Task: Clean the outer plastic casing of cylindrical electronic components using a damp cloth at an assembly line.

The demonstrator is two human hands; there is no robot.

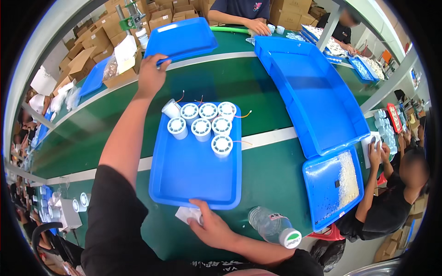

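My left hand (153, 76) reaches far forward, its finger and thumb closed on the near edge of an empty blue tray (182, 39). In front of me lies another blue tray (195, 181), with several white round motor-like parts (201, 129) grouped at its far end. They have slotted tops, and thin wires come off some of them; one leans at the far left corner. My right hand (214, 230) is at this tray's near edge, a finger against the rim. Between its thumb and fingers is a piece of white paper or cloth (188, 214).
A clear bottle with a white-and-green cap (290, 238) lies by my right forearm. To the right are a deep blue bin (322, 96) and a blue tray with pale granules (348, 179). Other people work across and at right. A white metal rail (271, 137) crosses the green table.
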